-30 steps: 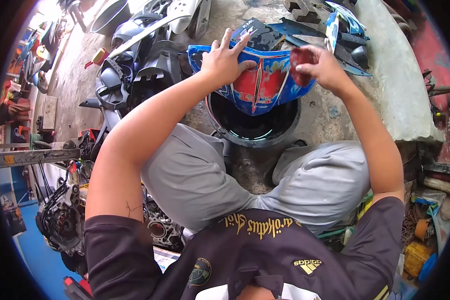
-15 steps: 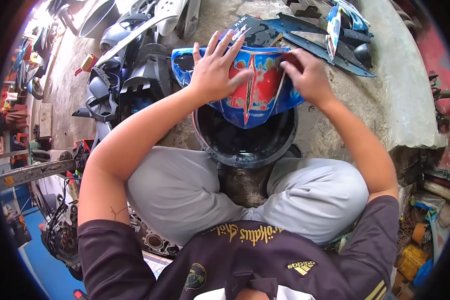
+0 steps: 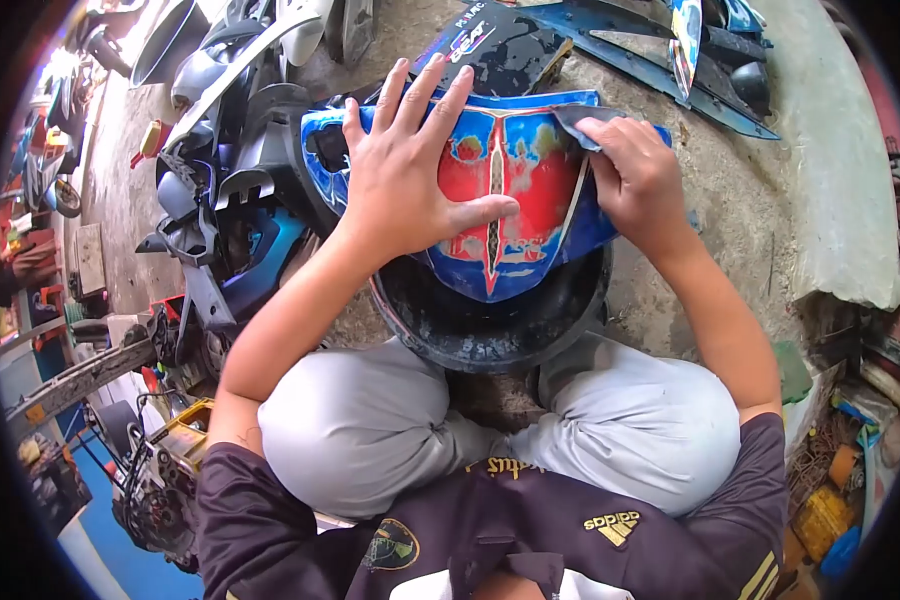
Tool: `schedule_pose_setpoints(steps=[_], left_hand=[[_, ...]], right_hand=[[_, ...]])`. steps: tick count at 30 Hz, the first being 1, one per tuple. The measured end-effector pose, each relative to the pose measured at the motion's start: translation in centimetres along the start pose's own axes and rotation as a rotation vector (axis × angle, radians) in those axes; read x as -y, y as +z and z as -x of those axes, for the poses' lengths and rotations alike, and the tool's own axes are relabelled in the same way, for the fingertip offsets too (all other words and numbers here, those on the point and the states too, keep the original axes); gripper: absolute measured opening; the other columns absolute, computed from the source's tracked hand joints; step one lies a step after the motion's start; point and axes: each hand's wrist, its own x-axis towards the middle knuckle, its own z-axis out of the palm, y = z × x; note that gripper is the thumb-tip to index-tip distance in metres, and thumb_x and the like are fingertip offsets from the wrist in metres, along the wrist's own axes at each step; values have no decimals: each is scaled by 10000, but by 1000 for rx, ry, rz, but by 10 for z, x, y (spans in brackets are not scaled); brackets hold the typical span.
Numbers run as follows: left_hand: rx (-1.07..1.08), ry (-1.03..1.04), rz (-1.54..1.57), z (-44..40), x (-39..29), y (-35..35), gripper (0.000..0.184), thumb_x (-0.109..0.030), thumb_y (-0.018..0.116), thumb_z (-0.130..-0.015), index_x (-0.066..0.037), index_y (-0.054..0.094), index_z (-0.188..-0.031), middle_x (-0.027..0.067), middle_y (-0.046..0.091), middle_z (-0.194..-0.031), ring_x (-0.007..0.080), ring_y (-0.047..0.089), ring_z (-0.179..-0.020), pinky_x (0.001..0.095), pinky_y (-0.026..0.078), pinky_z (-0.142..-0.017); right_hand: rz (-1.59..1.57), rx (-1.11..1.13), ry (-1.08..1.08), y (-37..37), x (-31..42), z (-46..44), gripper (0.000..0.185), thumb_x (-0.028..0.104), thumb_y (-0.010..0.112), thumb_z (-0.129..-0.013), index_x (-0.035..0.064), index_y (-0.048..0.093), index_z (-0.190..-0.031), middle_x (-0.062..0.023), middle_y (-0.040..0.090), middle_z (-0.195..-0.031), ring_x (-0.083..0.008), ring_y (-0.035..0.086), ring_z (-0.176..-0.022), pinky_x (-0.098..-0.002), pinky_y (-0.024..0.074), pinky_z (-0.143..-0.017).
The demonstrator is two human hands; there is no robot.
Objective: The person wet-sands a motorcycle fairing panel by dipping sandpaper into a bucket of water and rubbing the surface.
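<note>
A blue and red panel [image 3: 530, 190] with worn, patchy paint rests over a black round basin [image 3: 490, 335] between the knees. My left hand [image 3: 400, 180] lies flat on the panel's left part, its fingers spread. At the panel's upper right edge, my right hand [image 3: 640, 180] pinches a thin dark sheet [image 3: 575, 125], grey-blue on the side that shows, and presses it to the surface. The basin's inside is partly hidden under the panel.
Black and grey plastic parts [image 3: 195, 190] lie in a heap at the left. Behind the panel are a dark panel with lettering [image 3: 490, 50] and long dark blue pieces [image 3: 650, 70]. A concrete ledge [image 3: 840, 170] runs along the right, with a yellow object [image 3: 822, 522] below it.
The sheet in my right hand now shows a grey-blue side at the panel's edge instead of its red-brown one. Panel, basin and hands appear lower and nearer in view.
</note>
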Motion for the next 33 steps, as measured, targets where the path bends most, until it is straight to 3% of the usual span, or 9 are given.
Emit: schedule_pose_setpoints(steps=[4, 7, 11, 15, 19, 22, 27, 30, 33], left_hand=[[12, 6, 12, 0, -1, -3, 1350, -911, 809, -656, -145, 439, -1704, 152, 398, -1763, 440, 291, -1654, 790, 196, -1239], [17, 8, 10, 2, -1, -5, 1355, -914, 809, -655, -129, 444, -1697, 155, 404, -1757, 444, 300, -1647, 780, 192, -1241], [0, -7, 38, 9, -5, -2, 1322, -917, 801, -652, -176, 464, -1693, 149, 403, -1753, 436, 288, -1650, 797, 170, -1223], [-11, -9, 25, 10, -6, -1, 1345, -930, 800, -634, -155, 474, -1684, 155, 418, -1744, 437, 301, -1644, 774, 162, -1235], [-13, 3, 12, 12, -6, -3, 1356, -934, 802, -628, -136, 481, -1677, 157, 426, -1739, 434, 312, -1639, 763, 176, -1241], [4, -6, 1, 11, -7, -3, 1353, -931, 803, -626, -134, 488, -1672, 158, 428, -1737, 434, 313, -1637, 760, 169, -1243], [0, 8, 13, 14, -5, -1, 1357, -931, 803, -626, -131, 487, -1675, 166, 433, -1731, 445, 308, -1638, 748, 159, -1249], [15, -12, 16, 9, -7, -4, 1340, -927, 800, -641, -132, 489, -1674, 166, 434, -1731, 448, 309, -1637, 741, 158, -1252], [10, 0, 5, 12, -7, -3, 1337, -926, 798, -644, -132, 488, -1674, 169, 434, -1729, 450, 305, -1639, 724, 161, -1262]], right_hand=[[-71, 106, -89, -4, 23, -3, 395, -9, 760, -801, 8, 713, -1193, -147, 718, -979, -349, 681, -904, -471, 528, -829], [69, -48, 46, -3, -11, -9, 359, -12, 746, -810, 31, 716, -1165, -127, 696, -938, -327, 668, -870, -458, 525, -818], [-54, 123, -126, 2, 28, -3, 369, -9, 752, -811, 33, 714, -1176, -119, 690, -936, -321, 648, -849, -458, 519, -820], [84, -60, -37, -6, -9, -10, 440, -3, 756, -764, 15, 700, -1200, -121, 657, -899, -311, 639, -819, -449, 514, -806], [-83, 85, -108, -3, 22, 6, 395, -3, 755, -807, 15, 700, -1197, -121, 628, -882, -330, 636, -825, -462, 499, -780], [43, -21, -3, -11, -11, 0, 391, -25, 739, -791, 13, 695, -1177, -109, 597, -848, -319, 624, -789, -461, 489, -751], [-41, 58, -155, -5, 13, 3, 299, 66, 741, -865, 39, 711, -1161, -80, 551, -795, -277, 597, -745, -412, 467, -712], [73, -28, -31, -9, -17, 4, 307, 48, 744, -844, 1, 707, -1145, -82, 596, -826, -278, 610, -761, -426, 489, -737], [-47, 24, -112, -5, 15, 4, 352, 8, 741, -827, 28, 703, -1176, -92, 628, -857, -285, 631, -788, -433, 490, -742]])
